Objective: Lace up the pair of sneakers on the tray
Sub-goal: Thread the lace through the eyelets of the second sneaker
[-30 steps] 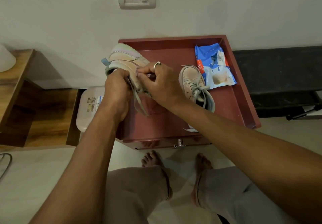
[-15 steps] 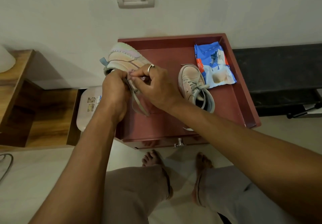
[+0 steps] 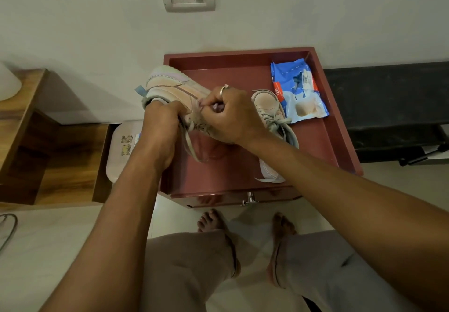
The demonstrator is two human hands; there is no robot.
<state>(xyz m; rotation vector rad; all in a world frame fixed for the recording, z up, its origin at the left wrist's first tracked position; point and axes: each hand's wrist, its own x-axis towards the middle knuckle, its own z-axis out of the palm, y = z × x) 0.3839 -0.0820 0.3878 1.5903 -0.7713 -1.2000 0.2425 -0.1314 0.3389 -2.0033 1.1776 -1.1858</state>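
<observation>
Two hands share one sneaker (image 3: pixel 170 85): the left hand (image 3: pixel 161 127) grips its heel end, while the right hand (image 3: pixel 233 119) pinches the lace (image 3: pixel 192 149) at the eyelets. That pinch has just slid rightward, probably drawing lace through; a loose end dangles below the left hand. Right of the right hand lies the second sneaker (image 3: pixel 269 107) on the tray (image 3: pixel 238 53), apparently laced, a blue packet (image 3: pixel 296 88) beyond; nothing obstructs.

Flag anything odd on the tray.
A blue packet lies in the far right corner of the tray, beside the resting sneaker: crumpled, and no part of lacing. The held sneaker is tilted only because the left hand grips it while the right hand pinches its lace.
</observation>
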